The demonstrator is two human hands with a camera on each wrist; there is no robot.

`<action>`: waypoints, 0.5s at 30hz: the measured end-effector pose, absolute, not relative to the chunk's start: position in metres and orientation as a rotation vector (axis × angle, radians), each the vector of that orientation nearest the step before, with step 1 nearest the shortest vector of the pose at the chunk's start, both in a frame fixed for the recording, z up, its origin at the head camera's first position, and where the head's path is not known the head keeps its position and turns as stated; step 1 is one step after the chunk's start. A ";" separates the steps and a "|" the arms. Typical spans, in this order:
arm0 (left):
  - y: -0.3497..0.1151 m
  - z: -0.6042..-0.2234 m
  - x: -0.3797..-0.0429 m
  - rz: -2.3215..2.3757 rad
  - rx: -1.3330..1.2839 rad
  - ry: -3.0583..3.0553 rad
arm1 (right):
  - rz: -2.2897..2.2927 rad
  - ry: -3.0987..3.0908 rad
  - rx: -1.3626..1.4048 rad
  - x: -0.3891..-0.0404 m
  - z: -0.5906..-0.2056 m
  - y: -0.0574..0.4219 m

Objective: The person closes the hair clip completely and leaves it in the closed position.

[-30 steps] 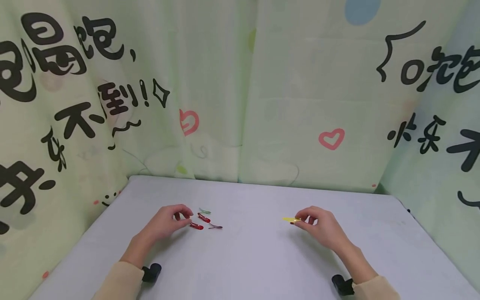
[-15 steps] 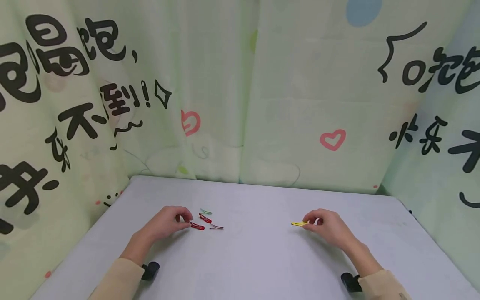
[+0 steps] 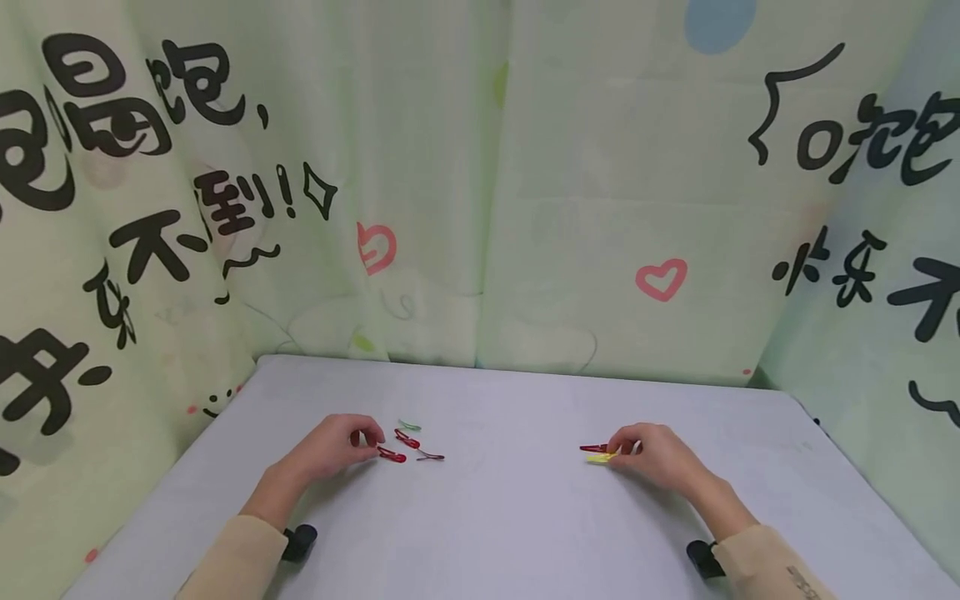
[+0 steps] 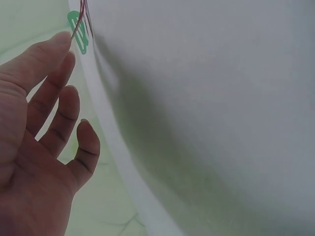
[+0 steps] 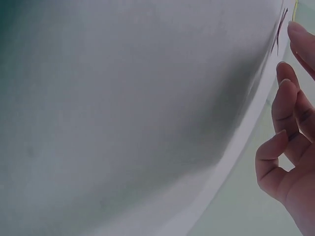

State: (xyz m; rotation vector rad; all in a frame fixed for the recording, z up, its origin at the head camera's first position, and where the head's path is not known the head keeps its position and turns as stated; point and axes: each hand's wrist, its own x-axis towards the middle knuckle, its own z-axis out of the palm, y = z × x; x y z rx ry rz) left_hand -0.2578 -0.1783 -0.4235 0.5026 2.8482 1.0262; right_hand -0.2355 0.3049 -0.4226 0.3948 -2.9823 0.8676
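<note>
On the left of the white table, my left hand (image 3: 341, 446) pinches one end of a red snap hair clip (image 3: 392, 455) between thumb and fingertips. Just beyond it lie a second red hair clip (image 3: 407, 438), a green one (image 3: 409, 426) and a dark reddish one (image 3: 431, 456). The left wrist view shows the green clip (image 4: 78, 30) behind the thumb tip. Over on the right, my right hand (image 3: 652, 454) pinches a yellow snap hair clip (image 3: 599, 458). A dark red hair clip (image 3: 593, 448) sits right behind the yellow one, close to the fingertips.
The white tabletop (image 3: 502, 500) stretches between the two hands. A pale green printed curtain (image 3: 562, 208) hangs behind the table and along both sides. Black wrist cameras (image 3: 300, 543) sit at the cuffs.
My right hand has shifted right and toward me with the yellow clip; the dark red clip now shows behind it. My left hand stays at nearly the same spot.
</note>
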 end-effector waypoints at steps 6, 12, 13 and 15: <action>-0.179 -0.426 -0.259 1.018 0.492 2.839 | 0.856 -3.015 0.404 -0.238 -0.425 0.304; -0.182 -0.428 -0.260 1.030 0.547 2.830 | 0.843 -3.040 0.407 -0.239 -0.425 0.303; -0.182 -0.428 -0.260 1.033 0.560 2.827 | 0.843 -3.045 0.397 -0.238 -0.425 0.303; -0.182 -0.428 -0.261 1.035 0.582 2.821 | 0.837 -3.049 0.390 -0.238 -0.425 0.303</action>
